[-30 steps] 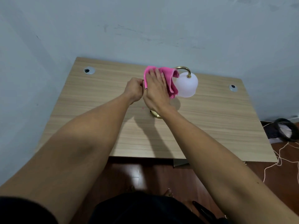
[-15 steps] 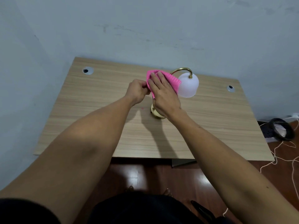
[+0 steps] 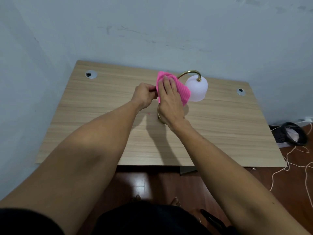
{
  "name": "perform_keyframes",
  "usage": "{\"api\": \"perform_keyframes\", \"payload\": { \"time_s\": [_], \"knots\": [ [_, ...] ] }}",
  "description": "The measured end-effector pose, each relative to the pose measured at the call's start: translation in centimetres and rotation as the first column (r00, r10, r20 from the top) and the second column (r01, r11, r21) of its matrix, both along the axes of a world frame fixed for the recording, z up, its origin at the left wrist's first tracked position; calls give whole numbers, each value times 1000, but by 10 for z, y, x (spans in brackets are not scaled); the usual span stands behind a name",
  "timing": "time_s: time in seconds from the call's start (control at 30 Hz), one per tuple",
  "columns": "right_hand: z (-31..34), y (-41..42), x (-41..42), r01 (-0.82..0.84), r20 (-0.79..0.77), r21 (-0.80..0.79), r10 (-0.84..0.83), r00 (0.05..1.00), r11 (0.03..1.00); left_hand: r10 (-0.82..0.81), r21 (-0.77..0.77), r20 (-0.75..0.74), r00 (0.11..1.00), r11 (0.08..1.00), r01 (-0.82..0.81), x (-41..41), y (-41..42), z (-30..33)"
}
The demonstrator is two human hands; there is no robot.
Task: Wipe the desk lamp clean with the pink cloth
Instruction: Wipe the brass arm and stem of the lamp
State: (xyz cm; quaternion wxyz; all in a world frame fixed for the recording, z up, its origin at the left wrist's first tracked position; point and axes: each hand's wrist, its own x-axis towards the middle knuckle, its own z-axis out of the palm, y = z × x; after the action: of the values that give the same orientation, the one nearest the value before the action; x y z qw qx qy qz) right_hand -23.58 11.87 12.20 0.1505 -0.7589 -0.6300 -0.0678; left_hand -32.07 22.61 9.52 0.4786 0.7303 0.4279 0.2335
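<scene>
A desk lamp stands at the back middle of the wooden desk (image 3: 94,126). Its white bell shade (image 3: 197,90) hangs from a curved brass neck (image 3: 188,72). A sliver of its brass base (image 3: 159,117) shows under my right wrist; the stem is hidden. The pink cloth (image 3: 182,92) is wrapped around the stem, just left of the shade. My right hand (image 3: 170,100) lies flat over the cloth and presses it against the stem. My left hand (image 3: 144,95) pinches the cloth's left edge.
Two round cable grommets sit in the desk's back corners (image 3: 91,74) (image 3: 240,91). The wall stands right behind the desk. On the floor to the right lie a black basket (image 3: 293,134) and loose cords (image 3: 298,161). My feet show under the front edge.
My right hand and the cloth have slid down and left along the lamp's neck, uncovering more of the brass curve. My left hand stays at the cloth's left edge.
</scene>
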Motion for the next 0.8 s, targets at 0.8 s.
{"api": "perform_keyframes", "payload": {
  "time_s": [0.8],
  "knots": [
    [-5, -5, 19, -108, 233, -152, 142, 962, 982, -46, 49, -63, 997, 998, 49, -1, 4, 2]
  ]
}}
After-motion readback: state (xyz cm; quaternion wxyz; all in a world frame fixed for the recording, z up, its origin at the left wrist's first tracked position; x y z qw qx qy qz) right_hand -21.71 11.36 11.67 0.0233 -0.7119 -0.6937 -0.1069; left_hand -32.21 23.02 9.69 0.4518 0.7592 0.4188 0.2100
